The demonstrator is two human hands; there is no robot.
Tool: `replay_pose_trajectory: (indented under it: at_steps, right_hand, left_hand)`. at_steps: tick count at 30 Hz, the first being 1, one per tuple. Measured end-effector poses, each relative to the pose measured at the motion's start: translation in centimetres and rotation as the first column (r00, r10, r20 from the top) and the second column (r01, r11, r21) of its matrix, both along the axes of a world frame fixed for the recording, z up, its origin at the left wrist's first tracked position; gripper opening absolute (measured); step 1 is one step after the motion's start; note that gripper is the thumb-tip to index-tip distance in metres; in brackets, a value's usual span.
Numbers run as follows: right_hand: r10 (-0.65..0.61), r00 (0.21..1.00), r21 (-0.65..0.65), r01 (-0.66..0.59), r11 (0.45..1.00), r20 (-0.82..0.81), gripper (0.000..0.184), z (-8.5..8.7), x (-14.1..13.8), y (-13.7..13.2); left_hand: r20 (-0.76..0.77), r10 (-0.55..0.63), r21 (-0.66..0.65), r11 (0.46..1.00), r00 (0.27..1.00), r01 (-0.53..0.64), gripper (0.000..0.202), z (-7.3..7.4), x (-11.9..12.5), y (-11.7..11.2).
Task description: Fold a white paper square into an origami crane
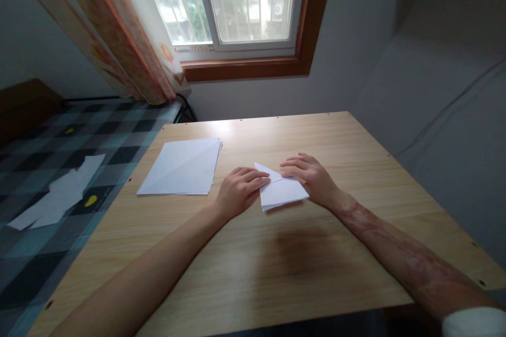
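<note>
A small folded sheet of white paper [281, 193] lies at the middle of the wooden table, with a pointed flap at its top left and layered edges at the front. My left hand [242, 189] holds its left side, fingers pressed together on the flap; the thumb is partly hidden. On the right side, my right hand [310, 176] rests with its fingers stretched out over the paper's upper right edge. Its thumb does not show clearly.
A stack of white paper sheets [179, 168], the top one creased diagonally, lies on the table [356, 268] at the left. Paper scraps [63, 192] are on the checked bed [23, 274] beside it. Behind are a window [253, 5] and a curtain [118, 26].
</note>
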State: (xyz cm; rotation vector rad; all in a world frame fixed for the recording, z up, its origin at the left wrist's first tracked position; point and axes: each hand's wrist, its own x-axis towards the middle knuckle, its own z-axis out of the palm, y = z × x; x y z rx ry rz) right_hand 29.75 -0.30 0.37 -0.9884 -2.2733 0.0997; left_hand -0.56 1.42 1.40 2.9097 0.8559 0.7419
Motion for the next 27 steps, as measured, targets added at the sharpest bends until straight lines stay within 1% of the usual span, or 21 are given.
replay_pose_trajectory:
  at_steps: [2, 4, 7, 11, 14, 16, 18, 21, 23, 25, 27]
  right_hand:
    - [-0.005, 1.0, 0.038, 0.004, 0.999, 0.024, 0.027, 0.3, -0.1, -0.2]
    - [-0.017, 0.999, 0.048, 0.014, 0.999, 0.051, 0.027, 0.5, -0.2, -0.4]
    - [-0.084, 0.993, 0.045, 0.081, 0.996, 0.085, 0.026, 0.7, -0.3, -0.5]
    - [-0.16, 0.977, 0.038, 0.156, 0.987, 0.141, 0.026, 0.8, -0.1, -0.5]
    - [-0.164, 0.973, 0.037, 0.16, 0.986, 0.163, 0.026, 0.6, -0.1, -0.4]
    - [-0.145, 0.976, 0.043, 0.14, 0.989, 0.16, 0.028, 0.4, -0.1, -0.3]
    - [-0.124, 0.982, 0.05, 0.118, 0.992, 0.142, 0.033, 0.2, -0.2, -0.2]
    - [-0.106, 0.987, 0.046, 0.101, 0.994, 0.124, 0.039, 0.1, -0.2, -0.2]
    - [-0.114, 0.987, 0.061, 0.107, 0.992, 0.115, 0.039, 0.2, -0.1, -0.2]
    - [-0.123, 0.986, 0.095, 0.113, 0.989, 0.112, 0.032, 0.3, -0.1, -0.3]
    - [-0.125, 0.984, 0.128, 0.109, 0.986, 0.127, 0.024, 0.5, -0.2, -0.3]
  left_hand:
    - [0.001, 0.025, -0.001, 1.0, 1.0, -0.025, 0.031, 0.2, 0.3, 0.0]
    - [0.014, 0.027, -0.01, 1.0, 1.0, -0.027, 0.03, 0.5, 0.5, -0.2]
    - [0.035, -0.043, -0.021, 0.999, 0.998, 0.044, 0.033, 0.9, 0.8, -0.7]
    - [0.028, -0.157, 0.017, 0.988, 0.987, 0.156, 0.031, 1.1, 0.8, -1.1]
    - [-0.055, -0.234, 0.015, 0.972, 0.971, 0.235, 0.029, 0.9, 0.5, -1.0]
    - [-0.094, -0.248, 0.002, 0.968, 0.964, 0.25, 0.027, 0.8, 0.2, -0.8]
    - [-0.084, -0.206, 0.0, 0.978, 0.975, 0.206, 0.024, 0.6, 0.0, -0.5]
    - [-0.045, -0.057, -0.002, 0.998, 0.997, 0.057, 0.019, 0.3, 0.0, -0.1]
    - [-0.031, 0.035, 0.003, 0.999, 0.999, -0.035, 0.018, 0.2, 0.0, 0.2]
    - [-0.015, 0.076, 0.019, 0.997, 0.997, -0.076, 0.022, 0.1, 0.1, 0.3]
    - [0.004, 0.058, 0.044, 0.997, 0.998, -0.059, 0.026, 0.1, 0.1, 0.3]
